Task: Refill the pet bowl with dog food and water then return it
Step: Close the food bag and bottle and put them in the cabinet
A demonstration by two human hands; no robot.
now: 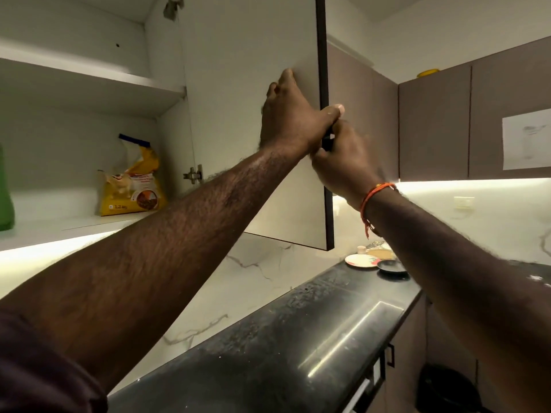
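Observation:
A yellow dog food bag (131,183) with a crumpled open top stands on the lower shelf inside the open wall cabinet. The cabinet door (247,120) is swung out, its dark edge facing me. My left hand (287,114) lies flat on the door's white inner face with the thumb hooked over the edge. My right hand (343,162), with an orange thread on the wrist, grips the same edge from the outer side just below. No pet bowl is clearly in view.
A green object (5,192) sits at the shelf's left end. Below runs a black countertop (298,347) with a light plate (362,260), a dark dish (392,267) and a jar at the far end. Closed brown wall cabinets (435,129) stand to the right.

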